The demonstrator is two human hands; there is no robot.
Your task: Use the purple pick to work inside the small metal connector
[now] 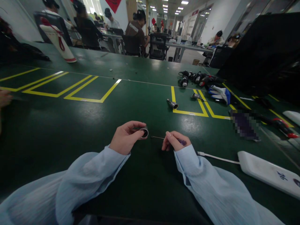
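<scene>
My left hand is closed around a round metal cup-shaped part, whose open end faces right. In my right hand is a thin screwdriver with a purple handle. Its slim shaft points left toward the metal part, with a small dark bit at the tip, too small to make out. A short gap separates the tip from the part. Farther off on the green table lie two similar metal parts with stems, one left of the other.
Yellow tape rectangles mark the table. Black cylindrical devices with cables and a blue-and-white glove lie at the back right. A white power bank with a cable sits near my right arm. Another person's hand shows at the left edge.
</scene>
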